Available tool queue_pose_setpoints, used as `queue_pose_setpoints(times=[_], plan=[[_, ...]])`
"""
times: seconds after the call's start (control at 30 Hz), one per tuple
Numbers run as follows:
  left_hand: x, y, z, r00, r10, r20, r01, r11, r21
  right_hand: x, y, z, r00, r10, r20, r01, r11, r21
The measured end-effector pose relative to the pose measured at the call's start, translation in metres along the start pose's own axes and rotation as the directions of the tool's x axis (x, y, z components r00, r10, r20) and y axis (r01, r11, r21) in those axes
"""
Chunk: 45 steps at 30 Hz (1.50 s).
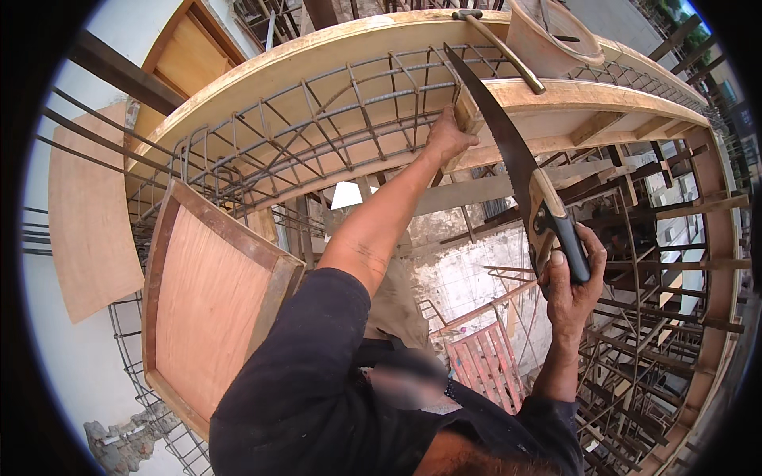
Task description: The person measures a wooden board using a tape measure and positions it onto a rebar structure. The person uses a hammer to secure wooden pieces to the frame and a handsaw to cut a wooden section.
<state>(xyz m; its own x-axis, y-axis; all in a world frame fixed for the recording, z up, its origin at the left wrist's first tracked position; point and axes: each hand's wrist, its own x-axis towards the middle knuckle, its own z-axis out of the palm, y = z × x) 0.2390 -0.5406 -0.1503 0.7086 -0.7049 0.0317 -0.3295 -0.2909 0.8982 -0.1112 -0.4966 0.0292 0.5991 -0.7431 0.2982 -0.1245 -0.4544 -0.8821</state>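
Right hand [573, 278] clamped round the black-and-wood handle of a handsaw [508, 135]. Left hand [452, 141] up at the cut end of the inner curved form board [470, 111], touching it; how firmly it grips, cannot tell. Right hand itself has open gap around it, floor showing far below between the arms. Blade slants up and left, toothed edge facing left, toward the left hand but apart from it. Tip shows over the rebar cage [349, 95]; blade crosses in front of the board end, contact unclear.

In the way: rebar cage running left inside the curved formwork [262, 67], bars close to left fingers. Hammer [508, 59] lies across the form edges just right of the blade's upper part, bucket [552, 36] right beside it. Framed curved panel [210, 278] leans left of the left arm, plain plywood sheet [94, 218] beyond. Timber supports [635, 349] crowd the right side, below the form; red slatted piece [486, 361] lower down between the arms.

Saw relative to hands: handle in right palm, blade running up and away, its upper half to the right of the left hand.
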Motion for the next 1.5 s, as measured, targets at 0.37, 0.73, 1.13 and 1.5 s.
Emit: queue_pose_setpoints(times=[0.37,0.73,1.13,1.5], plan=[[-0.010,-0.027,0.008,0.987,0.066,-0.146,-0.068,0.998,-0.008,-0.005,0.010,-0.008,0.999,0.034,-0.022,-0.033,0.997,0.072],[-0.012,-0.030,0.004,0.998,0.030,-0.059,-0.032,0.999,-0.027,-0.012,0.004,-0.016,0.997,0.078,-0.013,-0.075,0.985,0.158],[-0.010,-0.031,-0.001,0.996,0.060,-0.069,-0.060,0.998,0.006,-0.012,-0.004,-0.016,1.000,0.024,-0.003,-0.024,0.995,0.093],[-0.011,-0.026,-0.005,0.998,0.054,-0.041,-0.053,0.998,0.027,-0.006,0.003,-0.004,1.000,0.026,-0.003,-0.026,0.995,0.099]])
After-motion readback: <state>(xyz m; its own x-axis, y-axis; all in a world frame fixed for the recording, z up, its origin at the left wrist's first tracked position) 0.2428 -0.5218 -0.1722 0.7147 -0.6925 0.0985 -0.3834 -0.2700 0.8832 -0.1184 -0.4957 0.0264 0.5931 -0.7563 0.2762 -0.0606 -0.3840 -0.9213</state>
